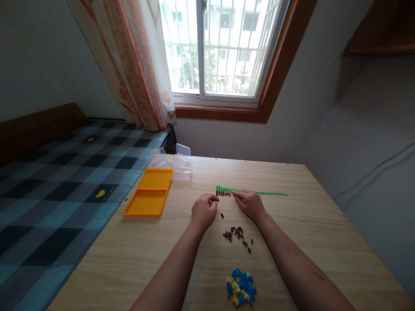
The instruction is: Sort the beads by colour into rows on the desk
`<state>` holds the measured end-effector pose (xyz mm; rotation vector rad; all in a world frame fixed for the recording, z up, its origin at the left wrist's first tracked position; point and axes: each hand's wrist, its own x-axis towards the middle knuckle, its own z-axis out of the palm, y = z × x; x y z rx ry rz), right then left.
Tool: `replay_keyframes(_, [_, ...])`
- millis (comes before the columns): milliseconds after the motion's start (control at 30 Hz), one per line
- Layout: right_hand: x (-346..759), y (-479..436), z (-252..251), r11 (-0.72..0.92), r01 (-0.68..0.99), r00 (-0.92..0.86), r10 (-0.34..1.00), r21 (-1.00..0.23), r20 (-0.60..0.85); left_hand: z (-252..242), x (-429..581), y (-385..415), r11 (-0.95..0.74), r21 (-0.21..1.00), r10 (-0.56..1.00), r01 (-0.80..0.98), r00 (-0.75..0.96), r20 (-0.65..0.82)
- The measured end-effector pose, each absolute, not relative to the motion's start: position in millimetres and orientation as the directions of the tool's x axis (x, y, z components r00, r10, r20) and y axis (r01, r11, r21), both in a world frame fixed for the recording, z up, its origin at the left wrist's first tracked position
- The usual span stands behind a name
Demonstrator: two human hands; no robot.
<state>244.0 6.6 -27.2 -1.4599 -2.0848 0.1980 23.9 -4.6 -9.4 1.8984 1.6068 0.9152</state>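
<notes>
My right hand point(250, 204) pinches a small brown piece at the right end of a short row of brown pieces point(222, 193). That row lies just in front of a longer line of small green pieces point(269, 193), which runs to the right past my right hand. At the row's left end rests my left hand point(204, 211), its fingers curled and closed; anything inside them is too small to make out. A single brown piece point(222, 215) lies between the hands. Closer to me is a loose scatter of brown pieces point(238, 232).
A pile of blue and yellow pieces point(241, 287) lies at the near side of the wooden table point(308, 224). At the left stand an orange two-part tray point(149, 203) and clear plastic boxes point(181, 166). A bed with a checked cover point(65, 190) adjoins the table.
</notes>
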Motion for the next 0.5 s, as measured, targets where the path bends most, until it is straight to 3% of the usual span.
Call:
replay_keyframes(267, [234,-17,-12,0.611,0.574,-0.526,0.785,-0.544,0.327,-4,13,2,-0.268,0.740,0.952,0.616,0.290,0.103])
replay_keyframes(500, [231,-19,-9,0.656,0.534,-0.620,0.733,-0.533,0.280,4,10,1,-0.323,0.711,0.910,0.625,0.411,0.052])
